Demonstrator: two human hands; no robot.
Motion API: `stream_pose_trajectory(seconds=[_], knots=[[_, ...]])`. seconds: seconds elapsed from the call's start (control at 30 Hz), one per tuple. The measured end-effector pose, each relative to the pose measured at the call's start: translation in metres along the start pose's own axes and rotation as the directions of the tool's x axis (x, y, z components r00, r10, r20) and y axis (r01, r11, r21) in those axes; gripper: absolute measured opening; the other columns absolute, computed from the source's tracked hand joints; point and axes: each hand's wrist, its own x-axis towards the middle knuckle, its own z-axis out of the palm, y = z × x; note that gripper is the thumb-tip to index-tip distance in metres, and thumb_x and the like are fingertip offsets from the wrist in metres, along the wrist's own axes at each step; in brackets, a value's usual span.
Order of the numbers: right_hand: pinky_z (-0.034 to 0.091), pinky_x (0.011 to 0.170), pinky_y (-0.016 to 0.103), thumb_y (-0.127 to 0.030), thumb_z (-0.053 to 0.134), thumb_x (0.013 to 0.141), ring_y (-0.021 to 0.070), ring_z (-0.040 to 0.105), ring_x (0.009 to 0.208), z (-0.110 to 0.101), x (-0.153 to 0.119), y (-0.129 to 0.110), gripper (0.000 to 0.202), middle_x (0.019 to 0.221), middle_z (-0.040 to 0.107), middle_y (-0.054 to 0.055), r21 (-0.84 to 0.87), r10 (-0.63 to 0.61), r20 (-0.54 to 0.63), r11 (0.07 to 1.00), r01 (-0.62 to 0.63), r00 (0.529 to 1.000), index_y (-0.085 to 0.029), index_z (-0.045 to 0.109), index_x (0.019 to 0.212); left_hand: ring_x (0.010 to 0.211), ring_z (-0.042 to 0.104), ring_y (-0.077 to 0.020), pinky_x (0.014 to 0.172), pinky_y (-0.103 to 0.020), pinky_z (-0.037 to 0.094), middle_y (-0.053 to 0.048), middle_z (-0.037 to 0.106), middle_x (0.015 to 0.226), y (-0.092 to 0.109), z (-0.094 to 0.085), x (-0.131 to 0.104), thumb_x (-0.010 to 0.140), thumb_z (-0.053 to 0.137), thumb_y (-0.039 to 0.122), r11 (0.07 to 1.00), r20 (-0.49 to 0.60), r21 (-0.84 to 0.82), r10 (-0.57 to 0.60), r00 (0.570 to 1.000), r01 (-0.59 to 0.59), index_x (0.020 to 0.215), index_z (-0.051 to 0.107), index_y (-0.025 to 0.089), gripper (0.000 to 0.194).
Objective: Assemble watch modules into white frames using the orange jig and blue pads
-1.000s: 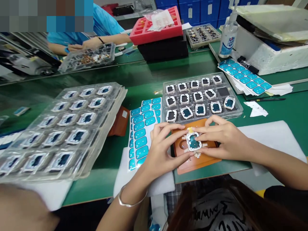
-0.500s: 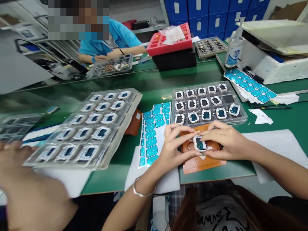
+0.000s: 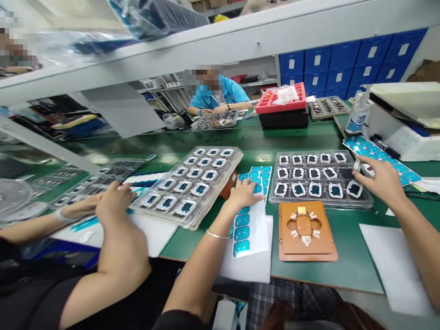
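My left hand (image 3: pixel 244 195) lies over a sheet of blue rounded-square stickers (image 3: pixel 242 233), fingers apart and touching it. My right hand (image 3: pixel 383 176) pinches a small white watch-case-like frame (image 3: pixel 356 164) on edge, above the right side of a clear plastic tray (image 3: pixel 273 200). Rows of white frames with dark centres sit in that tray, one tilted frame (image 3: pixel 354 189) just below my fingers. Between my hands rests an orange fixture block (image 3: pixel 288 245) with a shaped recess, white pads and a yellow piece; no frame is in it.
A second tilted tray of frames (image 3: pixel 192 222) stands to the left, beside a co-worker's arm (image 3: pixel 120 229). Another person (image 3: pixel 220 94) sits across the green bench. White foam sheets (image 3: pixel 395 270), a sanitizer bottle (image 3: pixel 357 114) and more blue stickers (image 3: pixel 402 172) lie around.
Both hands have left the orange fixture; the frame has gone from it. My right hand has carried a frame right to the tray, while my left moved onto the stickers. The view has shifted.
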Motion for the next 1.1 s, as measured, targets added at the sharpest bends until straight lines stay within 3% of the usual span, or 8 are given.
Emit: stream_pose_trajectory(seconds=[0.2, 0.4, 0.53, 0.73, 0.83, 0.97, 1.03, 1.1], knots=[[0.044, 0.086, 0.055, -0.036, 0.049, 0.089, 0.0405, 0.065, 0.101, 0.019, 0.009, 0.022, 0.031, 0.113, 0.070, 0.021, -0.025, -0.142, 0.052, 0.989, 0.144, 0.988, -0.024, 0.073, 0.105, 0.112, 0.059, -0.0239, 0.094, -0.047, 0.052, -0.010, 0.057, 0.129, 0.001, -0.011, 0.028, 0.094, 0.060, 0.036, 0.998, 0.100, 0.058, -0.022, 0.995, 0.016, 0.125, 0.056, 0.016, 0.037], [0.045, 0.092, 0.055, -0.039, 0.043, 0.082, 0.0387, 0.062, 0.114, 0.031, 0.013, 0.037, 0.035, 0.120, 0.068, 0.019, -0.092, -0.176, 0.102, 0.978, 0.186, 0.979, -0.029, 0.074, 0.094, 0.113, 0.059, -0.0246, 0.094, -0.047, 0.052, -0.010, 0.056, 0.130, 0.000, -0.007, 0.029, 0.093, 0.061, 0.036, 1.000, 0.088, -0.001, 0.013, 0.996, -0.013, 0.125, 0.056, 0.016, 0.038], [0.046, 0.093, 0.053, -0.040, 0.046, 0.072, 0.0366, 0.066, 0.105, 0.036, 0.016, 0.050, 0.031, 0.117, 0.072, 0.012, -0.151, -0.171, 0.099, 0.971, 0.185, 0.980, -0.035, 0.074, 0.084, 0.118, 0.056, -0.0260, 0.097, -0.048, 0.050, -0.011, 0.054, 0.133, -0.001, -0.003, 0.028, 0.093, 0.062, 0.036, 0.999, 0.070, -0.034, 0.017, 0.997, -0.014, 0.125, 0.056, 0.017, 0.038], [0.047, 0.091, 0.053, -0.029, 0.045, 0.077, 0.0362, 0.066, 0.101, 0.010, 0.009, 0.011, 0.033, 0.109, 0.074, 0.017, -0.160, -0.146, 0.216, 0.970, 0.182, 0.965, -0.021, 0.076, 0.083, 0.118, 0.055, -0.0263, 0.098, -0.049, 0.049, -0.010, 0.055, 0.131, 0.000, -0.002, 0.023, 0.091, 0.063, 0.036, 0.998, 0.055, -0.061, 0.020, 0.998, -0.017, 0.120, 0.058, 0.016, 0.036], [0.047, 0.088, 0.050, -0.027, 0.043, 0.084, 0.0361, 0.065, 0.101, 0.005, 0.010, -0.009, 0.037, 0.101, 0.075, 0.017, -0.202, -0.079, 0.239, 0.971, 0.129, 0.968, -0.014, 0.077, 0.094, 0.120, 0.054, -0.0336, 0.097, -0.054, 0.046, -0.011, 0.061, 0.122, -0.002, -0.004, 0.018, 0.076, 0.078, 0.035, 0.995, 0.020, -0.103, 0.022, 1.000, -0.020, 0.107, 0.061, 0.016, 0.041], [0.046, 0.093, 0.045, -0.025, 0.044, 0.087, 0.0301, 0.063, 0.104, 0.008, 0.011, -0.032, 0.035, 0.108, 0.074, 0.010, -0.172, -0.113, 0.227, 0.973, 0.154, 0.967, -0.018, 0.074, 0.104, 0.102, 0.063, -0.0268, 0.090, -0.044, 0.047, -0.005, 0.070, 0.101, 0.002, -0.013, 0.003, 0.081, 0.067, 0.018, 0.981, -0.108, -0.169, 0.080, 0.991, -0.098, 0.117, 0.056, 0.020, 0.037], [0.047, 0.091, 0.046, -0.025, 0.046, 0.087, 0.0292, 0.063, 0.102, 0.013, 0.009, -0.045, 0.031, 0.106, 0.074, 0.008, -0.076, -0.223, 0.214, 0.967, 0.244, 0.951, -0.020, 0.072, 0.103, 0.102, 0.063, -0.0239, 0.089, -0.039, 0.046, -0.006, 0.070, 0.107, 0.011, -0.017, -0.009, 0.086, 0.060, 0.017, 0.966, -0.210, -0.189, 0.133, 0.968, -0.174, 0.125, 0.053, 0.022, 0.040], [0.047, 0.086, 0.049, -0.026, 0.048, 0.088, 0.0324, 0.060, 0.104, 0.018, 0.006, -0.057, 0.026, 0.099, 0.074, 0.011, -0.084, -0.247, 0.213, 0.959, 0.270, 0.945, -0.019, 0.070, 0.102, 0.103, 0.062, -0.0210, 0.091, -0.037, 0.044, -0.004, 0.070, 0.110, 0.024, -0.018, -0.023, 0.091, 0.055, 0.021, 0.903, -0.340, -0.195, 0.305, 0.889, -0.384, 0.117, 0.060, 0.024, 0.026]])
